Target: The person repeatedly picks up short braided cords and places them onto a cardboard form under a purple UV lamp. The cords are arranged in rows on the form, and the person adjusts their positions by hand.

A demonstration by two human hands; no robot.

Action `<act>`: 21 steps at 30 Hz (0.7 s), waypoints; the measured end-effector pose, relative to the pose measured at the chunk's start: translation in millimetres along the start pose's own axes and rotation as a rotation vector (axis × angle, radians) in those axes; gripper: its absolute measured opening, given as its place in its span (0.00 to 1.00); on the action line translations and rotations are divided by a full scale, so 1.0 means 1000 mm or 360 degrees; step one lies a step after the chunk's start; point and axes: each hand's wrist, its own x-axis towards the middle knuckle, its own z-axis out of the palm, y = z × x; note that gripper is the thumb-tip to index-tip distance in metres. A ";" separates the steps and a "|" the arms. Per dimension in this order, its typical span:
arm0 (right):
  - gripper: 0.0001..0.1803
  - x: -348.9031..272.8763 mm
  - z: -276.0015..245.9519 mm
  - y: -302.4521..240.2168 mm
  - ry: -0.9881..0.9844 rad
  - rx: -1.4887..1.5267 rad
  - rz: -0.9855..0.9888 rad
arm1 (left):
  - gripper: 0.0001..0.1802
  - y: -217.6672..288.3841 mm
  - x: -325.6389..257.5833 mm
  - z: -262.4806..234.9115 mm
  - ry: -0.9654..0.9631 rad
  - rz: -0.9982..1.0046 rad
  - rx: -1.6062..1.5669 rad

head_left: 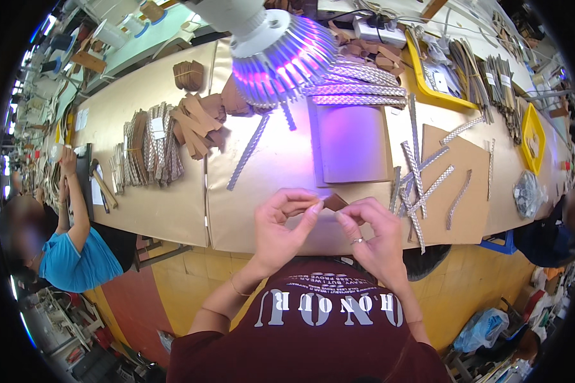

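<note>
My left hand (286,220) and my right hand (374,233) are raised close together at the table's near edge. Between them is a small brown strip (334,202), which looks like leather or card. The left thumb and fingers pinch its left end. The right thumb and index finger close at its right lower edge, with a ring on one finger. Just beyond my hands lies a brown board (354,143), lit purple, with several braided straps (358,100) across its far end. A bright lamp (281,57) with a finned body hangs over the table.
Loose braided strips (428,191) lie on a tan sheet (469,210) at right. Bundled braided strips (156,147) and brown strips (198,121) are at left, with a hammer (102,185) beyond. A yellow tray (428,83) stands far right. A person in blue (83,255) works at left.
</note>
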 end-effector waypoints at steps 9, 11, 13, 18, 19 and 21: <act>0.07 0.003 -0.007 0.002 0.0003 -0.0155 -0.0126 | 0.15 0.003 0.007 0.017 -0.0111 0.0744 0.0703; 0.07 0.004 -0.007 0.003 0.0026 -0.0190 -0.0151 | 0.15 0.005 0.008 0.018 -0.0112 0.0826 0.0829; 0.07 0.004 -0.008 0.004 0.0009 -0.0176 -0.0127 | 0.15 0.007 0.009 0.017 -0.0140 0.0863 0.0913; 0.07 0.005 -0.009 0.006 -0.0010 -0.0172 -0.0089 | 0.16 0.007 0.011 0.019 -0.0141 0.0908 0.0971; 0.07 0.006 -0.010 0.007 -0.0024 -0.0161 -0.0072 | 0.17 0.006 0.010 0.019 -0.0135 0.0894 0.0957; 0.06 0.006 -0.010 0.008 -0.0042 -0.0116 -0.0067 | 0.18 0.006 0.010 0.019 -0.0123 0.0889 0.0951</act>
